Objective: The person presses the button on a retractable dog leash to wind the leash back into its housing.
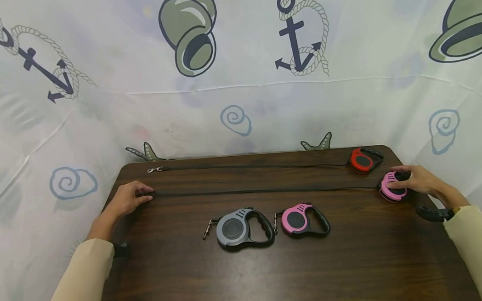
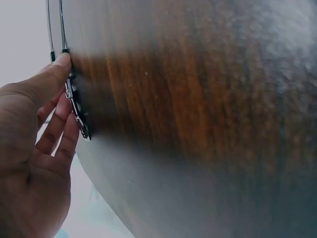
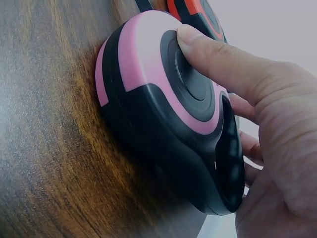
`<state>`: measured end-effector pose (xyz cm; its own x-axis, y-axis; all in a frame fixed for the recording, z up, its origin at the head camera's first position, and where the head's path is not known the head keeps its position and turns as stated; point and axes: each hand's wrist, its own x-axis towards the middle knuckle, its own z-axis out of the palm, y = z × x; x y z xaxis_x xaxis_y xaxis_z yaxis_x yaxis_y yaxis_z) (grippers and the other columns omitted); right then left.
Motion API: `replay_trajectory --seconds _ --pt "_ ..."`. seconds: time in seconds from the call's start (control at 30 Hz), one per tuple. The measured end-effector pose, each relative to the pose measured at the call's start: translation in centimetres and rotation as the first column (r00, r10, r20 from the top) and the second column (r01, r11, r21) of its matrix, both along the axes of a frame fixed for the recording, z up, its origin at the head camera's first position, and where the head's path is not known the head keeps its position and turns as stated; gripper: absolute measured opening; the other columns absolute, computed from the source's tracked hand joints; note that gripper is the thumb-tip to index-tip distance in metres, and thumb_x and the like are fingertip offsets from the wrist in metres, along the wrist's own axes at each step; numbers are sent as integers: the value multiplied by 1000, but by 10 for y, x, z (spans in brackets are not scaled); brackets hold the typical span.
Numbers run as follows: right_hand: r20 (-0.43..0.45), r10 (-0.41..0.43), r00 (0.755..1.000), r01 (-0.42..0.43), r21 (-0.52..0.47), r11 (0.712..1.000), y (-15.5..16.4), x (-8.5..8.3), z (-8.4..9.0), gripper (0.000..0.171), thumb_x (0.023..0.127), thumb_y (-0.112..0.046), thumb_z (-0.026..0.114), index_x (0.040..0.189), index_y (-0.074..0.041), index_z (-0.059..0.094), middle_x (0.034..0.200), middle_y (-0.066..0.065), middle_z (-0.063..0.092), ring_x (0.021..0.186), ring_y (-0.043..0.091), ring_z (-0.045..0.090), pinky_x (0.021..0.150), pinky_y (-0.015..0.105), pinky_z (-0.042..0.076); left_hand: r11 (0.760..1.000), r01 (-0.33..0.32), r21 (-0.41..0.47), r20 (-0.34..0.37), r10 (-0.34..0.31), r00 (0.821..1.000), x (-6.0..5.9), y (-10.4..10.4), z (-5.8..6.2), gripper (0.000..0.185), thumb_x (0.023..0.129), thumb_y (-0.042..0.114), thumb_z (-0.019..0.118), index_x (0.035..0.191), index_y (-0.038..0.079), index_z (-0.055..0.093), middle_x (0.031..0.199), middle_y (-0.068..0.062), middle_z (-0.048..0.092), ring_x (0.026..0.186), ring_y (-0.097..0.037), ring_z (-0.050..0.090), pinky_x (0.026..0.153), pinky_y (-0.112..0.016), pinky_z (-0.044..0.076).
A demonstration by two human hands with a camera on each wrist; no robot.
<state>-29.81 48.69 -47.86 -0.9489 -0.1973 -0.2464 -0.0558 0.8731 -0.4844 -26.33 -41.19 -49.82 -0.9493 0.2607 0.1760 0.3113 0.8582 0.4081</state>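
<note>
A dark wooden bench [image 1: 248, 269] stands against a pale curtain [image 1: 238, 100] printed with anchors, shells and spirals. Two arms in cream sleeves reach in from the near edge, one on each side.

At the far right lies a pink retractable leash case [image 1: 392, 188]. The right hand [image 1: 417, 181] rests over it, thumb pressed on the round centre and the fingers curled behind the black handle. Its black tape [image 1: 264, 191] is pulled out straight across the bench to the far left, where the left hand [image 1: 129, 199] holds the end down; the thumb and fingertips pinch the metal clip [image 2: 75, 106] against the bench edge.

Just beyond, a red leash case [image 1: 363, 160] sits at the far right corner, its own cord [image 1: 250, 166] stretched left to a silver clip [image 1: 155, 169].

Near the middle, side by side and wound in, lie a grey leash case [image 1: 240, 228] and a second pink leash case [image 1: 303, 219].
</note>
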Motion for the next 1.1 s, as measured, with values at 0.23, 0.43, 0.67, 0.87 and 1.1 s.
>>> replay_trajectory --seconds 0.23,0.43,0.67,0.87,1.1 --pt "4 -21 1000 21 -30 999 2 2 1 85 95 -41 79 151 13 43 152 52 29 139 73 25 106 83 28 1000 21 -10 -13 -21 1000 1 -2 -1 13 87 0 83 100 -1 80 93 -14 75 88 -35 72 83 -55 56" --pt "-7 -30 1000 30 -58 998 2 3 3 84 94 -40 80 151 11 44 153 52 27 140 72 23 106 83 27 993 75 -94 -9 -76 997 1 -1 5 11 88 3 84 97 0 79 90 -10 75 82 -27 70 76 -50 56" --pt "-10 -35 999 34 -78 996 2 1 4 85 94 -42 80 152 10 44 153 52 27 140 72 24 105 84 27 974 109 -196 25 -107 994 -3 0 17 11 86 4 85 95 0 79 87 -9 73 79 -27 70 73 -50 57" --pt "-23 -37 999 35 -84 996 1 1 5 83 94 -41 80 151 8 45 154 51 27 140 71 24 105 84 27 966 128 -223 82 -112 990 -4 0 22 16 82 2 85 97 -1 78 90 -11 74 83 -30 72 76 -52 58" --pt "-56 -64 996 58 -101 993 -1 2 5 77 94 -41 81 145 7 49 141 44 43 122 55 48 97 64 48 961 115 -251 113 -89 990 -5 -2 21 17 78 5 85 93 3 77 85 -4 71 77 -21 65 73 -47 54"
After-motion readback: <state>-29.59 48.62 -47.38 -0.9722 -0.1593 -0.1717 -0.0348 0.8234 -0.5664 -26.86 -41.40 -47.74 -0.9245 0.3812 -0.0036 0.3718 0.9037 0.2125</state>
